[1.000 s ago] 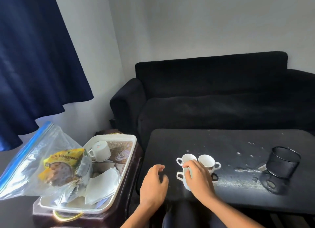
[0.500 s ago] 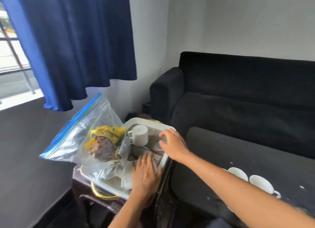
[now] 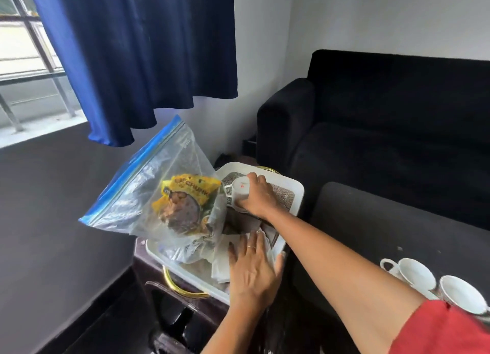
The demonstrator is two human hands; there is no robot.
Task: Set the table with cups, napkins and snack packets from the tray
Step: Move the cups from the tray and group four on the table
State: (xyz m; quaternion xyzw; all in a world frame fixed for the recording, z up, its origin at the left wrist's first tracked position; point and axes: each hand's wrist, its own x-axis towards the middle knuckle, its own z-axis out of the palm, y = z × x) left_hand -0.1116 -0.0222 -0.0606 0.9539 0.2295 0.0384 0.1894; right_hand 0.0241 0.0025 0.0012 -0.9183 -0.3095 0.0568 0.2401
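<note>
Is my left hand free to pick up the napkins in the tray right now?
Probably yes: the left hand already lies flat on the white napkins in the tray, nothing covering them there; the zip bag sits alongside.

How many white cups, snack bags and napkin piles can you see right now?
White cups: 3, one in the tray under the right hand, two on the table.
Snack bags: 1.
Napkin piles: 1, under the left hand.
Total: 5
</note>
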